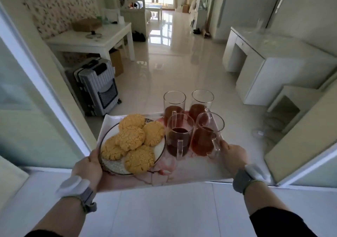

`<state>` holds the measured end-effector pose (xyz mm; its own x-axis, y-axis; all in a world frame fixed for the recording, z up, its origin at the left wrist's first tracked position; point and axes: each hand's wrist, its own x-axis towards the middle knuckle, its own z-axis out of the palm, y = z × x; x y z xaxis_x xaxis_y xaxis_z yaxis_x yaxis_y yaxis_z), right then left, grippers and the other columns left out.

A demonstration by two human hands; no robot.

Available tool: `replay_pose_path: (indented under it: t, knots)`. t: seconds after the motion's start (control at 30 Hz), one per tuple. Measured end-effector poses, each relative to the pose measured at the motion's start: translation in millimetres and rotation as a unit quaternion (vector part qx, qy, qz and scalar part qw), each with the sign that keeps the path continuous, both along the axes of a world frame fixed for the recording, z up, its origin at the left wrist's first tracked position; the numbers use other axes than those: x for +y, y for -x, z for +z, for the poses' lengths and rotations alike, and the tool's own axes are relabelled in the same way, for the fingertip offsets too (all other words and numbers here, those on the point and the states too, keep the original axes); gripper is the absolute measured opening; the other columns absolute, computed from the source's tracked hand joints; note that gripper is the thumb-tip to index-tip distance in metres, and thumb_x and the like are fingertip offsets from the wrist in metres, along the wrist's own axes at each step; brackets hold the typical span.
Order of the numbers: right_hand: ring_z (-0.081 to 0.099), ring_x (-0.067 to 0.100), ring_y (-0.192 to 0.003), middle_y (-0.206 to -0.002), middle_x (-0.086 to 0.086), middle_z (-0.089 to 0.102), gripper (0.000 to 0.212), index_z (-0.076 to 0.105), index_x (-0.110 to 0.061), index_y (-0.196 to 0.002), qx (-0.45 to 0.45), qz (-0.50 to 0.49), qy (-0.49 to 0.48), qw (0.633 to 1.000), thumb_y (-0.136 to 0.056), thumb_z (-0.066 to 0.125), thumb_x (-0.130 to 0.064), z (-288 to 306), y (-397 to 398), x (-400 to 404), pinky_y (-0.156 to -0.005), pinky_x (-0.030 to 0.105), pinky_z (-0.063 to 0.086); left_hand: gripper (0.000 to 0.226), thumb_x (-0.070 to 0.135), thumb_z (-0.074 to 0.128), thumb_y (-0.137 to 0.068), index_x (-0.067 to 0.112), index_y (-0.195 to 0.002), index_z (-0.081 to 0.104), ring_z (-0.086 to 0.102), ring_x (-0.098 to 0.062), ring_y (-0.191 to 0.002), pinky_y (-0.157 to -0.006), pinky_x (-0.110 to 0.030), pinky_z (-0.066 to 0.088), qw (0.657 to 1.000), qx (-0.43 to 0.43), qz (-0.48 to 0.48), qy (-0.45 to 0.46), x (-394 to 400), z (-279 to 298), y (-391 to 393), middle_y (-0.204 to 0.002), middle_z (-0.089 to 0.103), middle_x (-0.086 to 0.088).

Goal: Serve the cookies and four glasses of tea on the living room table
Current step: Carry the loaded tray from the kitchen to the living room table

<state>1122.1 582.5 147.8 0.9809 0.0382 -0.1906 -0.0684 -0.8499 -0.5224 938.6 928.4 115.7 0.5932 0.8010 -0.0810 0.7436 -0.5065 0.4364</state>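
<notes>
I see the tray (191, 171) carried level by both hands; my left hand (89, 169) grips its left edge beside the plate (113, 165) of cookies (130, 137); my right hand (232, 156) grips the right edge near four glasses of tea (179, 138); a suitcase (98, 85) stands left on the glossy floor (164, 76).

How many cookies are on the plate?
5 show on the plate: one at the back, one at the right, one on top in the middle, one at the left, one in front. More may hide underneath.
</notes>
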Motion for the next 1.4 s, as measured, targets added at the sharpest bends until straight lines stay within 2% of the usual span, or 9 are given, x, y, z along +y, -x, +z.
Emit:
replay_pose_path:
  t: [0.17,0.37,0.5,0.67,0.77,0.9,1.17,1.27,1.4]
  knots:
    - [0.050,0.028,-0.060,-0.072,0.019,0.059,0.049,0.054,-0.011,-0.067,-0.021,-0.024,0.019,0.999,-0.097,0.031,-0.043,0.8,-122.5,17.7,-0.056,0.027,0.031,0.046,0.029,0.019,-0.099,0.010,-0.123,0.053,0.055,-0.044,-0.098,-0.079,-0.040,0.038,1.000,-0.005,-0.022,-0.019,30.4,-3.2,-143.2,-0.109,0.061,-0.029]
    - [0.044,0.020,-0.067,-0.065,-0.005,0.034,0.040,0.043,-0.016,-0.128,-0.011,0.023,0.073,0.997,-0.091,0.044,-0.031,2.4,-227.5,55.0,-0.062,0.028,0.037,0.045,0.029,0.020,-0.099,0.014,-0.131,0.048,0.054,-0.045,-0.103,-0.082,-0.041,0.041,0.998,-0.015,-0.051,-0.017,62.1,10.0,-266.0,-0.115,0.059,-0.030]
    - [0.045,0.018,-0.065,-0.063,-0.007,0.031,0.035,0.047,-0.016,-0.125,-0.033,-0.003,0.097,0.995,-0.094,0.041,-0.029,-8.5,-310.5,84.3,-0.063,0.026,0.039,0.053,0.036,0.025,-0.099,-0.001,-0.107,0.063,0.054,-0.040,-0.084,-0.067,-0.037,0.035,0.998,-0.066,-0.001,0.014,96.8,7.0,-365.1,-0.101,0.062,-0.034]
    - [0.041,0.018,-0.053,-0.054,-0.004,0.040,0.055,0.048,0.003,-0.072,-0.020,-0.095,0.048,0.994,-0.095,0.034,-0.046,-5.5,-422.0,121.7,-0.066,0.036,0.047,0.060,0.041,0.029,-0.097,-0.008,-0.098,0.064,0.058,-0.044,-0.091,-0.074,-0.041,0.042,0.996,-0.084,-0.008,0.030,146.2,9.5,-508.0,-0.101,0.062,-0.034]
    - [0.053,0.021,-0.068,-0.072,-0.001,0.051,0.036,0.048,-0.013,-0.124,-0.045,-0.013,0.149,0.988,-0.095,0.035,-0.031,2.0,-476.4,133.4,-0.060,0.028,0.038,0.068,0.051,0.028,-0.095,-0.006,-0.092,0.065,0.058,-0.043,-0.085,-0.076,-0.041,0.046,0.995,-0.094,-0.006,0.035,157.3,8.9,-565.5,-0.098,0.063,-0.033]
    - [0.061,0.023,-0.087,-0.102,0.005,0.063,0.050,0.032,-0.020,-0.140,-0.056,0.029,0.197,0.978,-0.092,0.042,-0.029,0.8,-565.9,146.6,-0.068,0.027,0.040,0.064,0.046,0.031,-0.095,-0.008,-0.097,0.064,0.056,-0.045,-0.090,-0.075,-0.040,0.039,0.991,-0.116,0.000,0.064,171.5,0.6,-659.7,-0.104,0.061,-0.036]
    - [0.061,0.027,-0.088,-0.090,0.007,0.059,0.036,0.052,-0.012,-0.120,-0.051,0.011,0.132,0.990,-0.097,0.033,-0.034,1.6,-800.2,172.0,-0.070,0.029,0.041,0.066,0.050,0.023,-0.095,-0.001,-0.099,0.066,0.058,-0.043,-0.089,-0.071,-0.037,0.040,0.993,-0.111,-0.008,0.042,201.1,-14.2,-868.5,-0.101,0.064,-0.032]
    - [0.062,0.036,-0.090,-0.073,0.010,0.053,0.046,0.056,-0.009,-0.082,-0.034,-0.038,0.057,0.997,-0.097,0.031,-0.044,6.2,-860.5,182.2,-0.072,0.035,0.044,0.070,0.054,0.024,-0.093,-0.003,-0.097,0.065,0.058,-0.044,-0.088,-0.071,-0.038,0.041,0.994,-0.104,0.007,0.035,211.4,-7.7,-924.1,-0.101,0.063,-0.032]
    - [0.053,0.029,-0.069,-0.072,0.012,0.053,0.057,0.055,-0.005,-0.070,-0.051,-0.038,0.053,0.997,-0.099,0.024,-0.044,-3.6,-968.9,214.6,-0.062,0.028,0.032,0.067,0.049,0.027,-0.095,-0.006,-0.093,0.065,0.057,-0.043,-0.084,-0.074,-0.041,0.044,0.991,-0.115,0.042,0.057,236.7,-10.4,-1023.5,-0.095,0.063,-0.033]
